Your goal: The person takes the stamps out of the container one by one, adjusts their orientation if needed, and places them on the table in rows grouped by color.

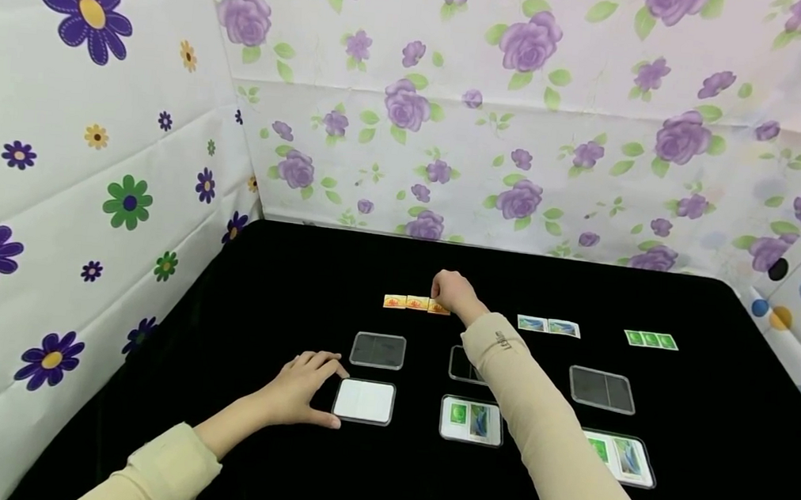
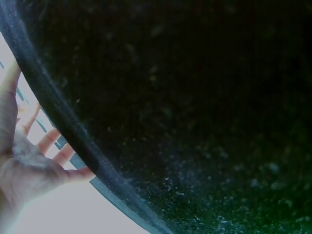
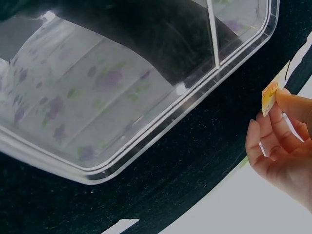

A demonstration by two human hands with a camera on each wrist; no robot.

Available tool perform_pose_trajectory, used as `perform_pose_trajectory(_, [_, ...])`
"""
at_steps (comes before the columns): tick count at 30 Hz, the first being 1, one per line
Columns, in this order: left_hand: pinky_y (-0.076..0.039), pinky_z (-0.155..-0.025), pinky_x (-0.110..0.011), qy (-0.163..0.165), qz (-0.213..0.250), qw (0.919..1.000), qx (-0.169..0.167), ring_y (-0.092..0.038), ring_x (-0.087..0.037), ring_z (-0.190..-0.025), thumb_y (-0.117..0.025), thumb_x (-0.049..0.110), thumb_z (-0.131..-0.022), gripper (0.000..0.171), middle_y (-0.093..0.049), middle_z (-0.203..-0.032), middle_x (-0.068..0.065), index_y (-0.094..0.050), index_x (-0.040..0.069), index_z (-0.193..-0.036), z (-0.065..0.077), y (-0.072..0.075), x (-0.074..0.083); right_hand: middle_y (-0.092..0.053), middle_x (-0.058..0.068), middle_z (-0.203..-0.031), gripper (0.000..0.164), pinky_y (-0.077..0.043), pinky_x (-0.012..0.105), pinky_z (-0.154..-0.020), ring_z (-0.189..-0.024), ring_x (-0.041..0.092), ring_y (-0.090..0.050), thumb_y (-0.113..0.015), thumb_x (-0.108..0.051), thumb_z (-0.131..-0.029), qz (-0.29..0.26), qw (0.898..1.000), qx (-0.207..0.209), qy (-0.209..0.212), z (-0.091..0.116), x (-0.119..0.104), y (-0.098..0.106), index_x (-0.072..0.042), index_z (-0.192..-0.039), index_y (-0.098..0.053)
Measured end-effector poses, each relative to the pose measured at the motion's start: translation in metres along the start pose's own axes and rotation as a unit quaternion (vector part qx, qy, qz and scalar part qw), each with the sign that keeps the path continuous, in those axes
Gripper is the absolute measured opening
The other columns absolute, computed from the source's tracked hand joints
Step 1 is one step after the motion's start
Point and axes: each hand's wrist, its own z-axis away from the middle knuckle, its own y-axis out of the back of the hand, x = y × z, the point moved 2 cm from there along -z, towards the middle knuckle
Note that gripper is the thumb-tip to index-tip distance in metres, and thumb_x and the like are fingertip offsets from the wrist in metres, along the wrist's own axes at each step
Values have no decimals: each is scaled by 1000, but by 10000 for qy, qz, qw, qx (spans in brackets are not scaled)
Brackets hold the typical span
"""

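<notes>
My right hand reaches to the back of the table, at the right end of a row of orange stamps. Its thumb and fingertip pinch a small orange-yellow stamp, which stands tilted in the right wrist view. Toward the front, my left hand lies with fingers spread beside a clear case with a white insert. Its thumb is at the case's lower left corner, its fingertips near the upper left one. The left wrist view shows mostly dark cloth, with the spread left hand at its edge.
Behind the white insert lies a clear cover; another cover lies right, a third partly under my right sleeve. Two cases, middle and right, hold green and blue stamps. Blue stamps and green stamps lie at back right.
</notes>
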Motion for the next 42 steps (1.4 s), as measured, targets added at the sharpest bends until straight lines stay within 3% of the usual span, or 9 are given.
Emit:
perform_pose_trajectory(19, [-37, -94, -67, 30, 47, 10000, -18, -44, -41, -123, -82, 46, -65, 66, -46, -139, -18, -54, 17, -117, 1, -1, 1, -64, 14, -97, 17, -47, 35, -74, -79, 23, -55, -55, 6, -83, 91, 9991, -226, 348, -4, 11, 0, -4, -91, -66])
perform_pose_trajectory(29, [-37, -93, -67, -11, 41, 10000, -41, -45, -41, -122, -82, 46, -65, 66, -46, -138, -18, -54, 16, -118, 1, -1, 2, -61, 13, -84, 7, -48, 37, -75, -76, 22, -55, -62, -2, -85, 46, 9965, -278, 793, 5, 15, 3, -3, -92, -66])
perform_pose_trajectory(37, [-39, -93, -65, -40, -39, 9998, -183, -45, -38, -121, -81, 48, -66, 67, -47, -136, -15, -53, 17, -118, -3, 2, 1, -61, 17, -98, 14, -48, 40, -82, -89, 27, -57, -58, -1, -90, 30, 9965, -486, 675, 18, 16, 9, -2, -102, -64])
perform_pose_trajectory(42, [-40, -92, -65, -163, -29, 9995, -284, -45, -38, -119, -81, 47, -67, 66, -46, -134, -15, -51, 17, -117, -5, 5, 0, -61, 18, -99, 15, -48, 41, -83, -89, 27, -57, -56, -1, -91, 97, 9949, -469, 890, 25, 17, 12, 0, -104, -64])
